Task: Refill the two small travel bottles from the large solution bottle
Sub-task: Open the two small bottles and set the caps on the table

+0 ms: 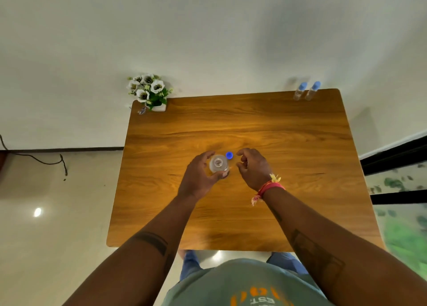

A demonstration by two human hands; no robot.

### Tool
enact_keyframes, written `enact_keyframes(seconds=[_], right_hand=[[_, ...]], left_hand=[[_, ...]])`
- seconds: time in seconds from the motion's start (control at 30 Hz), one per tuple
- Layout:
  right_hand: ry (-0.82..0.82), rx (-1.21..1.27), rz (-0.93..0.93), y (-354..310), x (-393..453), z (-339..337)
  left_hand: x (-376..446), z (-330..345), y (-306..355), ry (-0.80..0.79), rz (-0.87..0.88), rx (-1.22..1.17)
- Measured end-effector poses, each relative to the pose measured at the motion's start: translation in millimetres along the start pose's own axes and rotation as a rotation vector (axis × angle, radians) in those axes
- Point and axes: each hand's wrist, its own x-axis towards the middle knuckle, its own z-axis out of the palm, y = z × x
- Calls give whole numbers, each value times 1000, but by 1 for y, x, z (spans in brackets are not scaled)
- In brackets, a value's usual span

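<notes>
The large clear solution bottle (pixel 218 163) stands upright in the middle of the wooden table (pixel 288 143), seen from above with its mouth uncovered. My left hand (pixel 198 176) is wrapped around its left side. Its blue cap (pixel 229 155) lies on the table just right of the bottle. My right hand (pixel 253 168) hovers beside the cap with curled, parted fingers and nothing in it. Two small travel bottles, one (pixel 300 91) left of the other (pixel 312 90), stand capped in light blue at the far right corner of the table.
A white pot of artificial white flowers (pixel 150 91) sits on the far left corner of the table, against the wall. A cable (pixel 34 159) trails over the floor on the left. A dark frame and green patterned surface (pixel 402 190) lie to the right.
</notes>
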Motion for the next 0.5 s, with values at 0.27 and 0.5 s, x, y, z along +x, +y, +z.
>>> enact_keyframes(seconds=[0.27,0.5], right_hand=[[127,44,40,-20,7,-37],[281,156,182,0,12,-72]], left_hand=[[19,-10,45,53,187,125],[61,22,111,98,337,236]])
